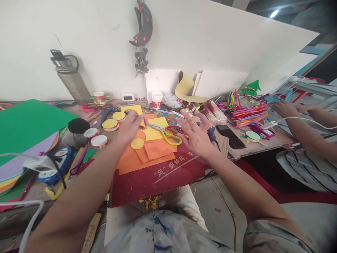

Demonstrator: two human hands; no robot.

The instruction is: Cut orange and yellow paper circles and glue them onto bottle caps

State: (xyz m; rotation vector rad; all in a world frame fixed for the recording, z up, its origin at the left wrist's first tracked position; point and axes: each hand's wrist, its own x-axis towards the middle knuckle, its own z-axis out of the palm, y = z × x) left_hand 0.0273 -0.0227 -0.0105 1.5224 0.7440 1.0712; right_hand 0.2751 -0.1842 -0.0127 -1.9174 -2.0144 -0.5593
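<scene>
My left hand [131, 124] is closed in a pinch on a small piece of yellow paper [136, 109], held above the sheets. My right hand [197, 135] has its fingers spread and holds nothing, just right of a pair of scissors [171, 136]. The scissors have one red and one yellow handle, and their blades point left toward my left hand. Beneath them lie a yellow paper sheet [155, 130] and orange paper [161, 150]. A yellow paper circle [137, 143] rests on the orange paper below my left hand. A dark red board [158, 179] supports the sheets.
At left are coloured sheets [34, 123], a blue glue gun [59, 165] and round white-topped pieces [99, 141]. A grey bottle [71, 80] and a paper cup [157, 99] stand behind. On the right are a phone [231, 136], bundled pipe cleaners [249, 114] and another person's hand [285, 109].
</scene>
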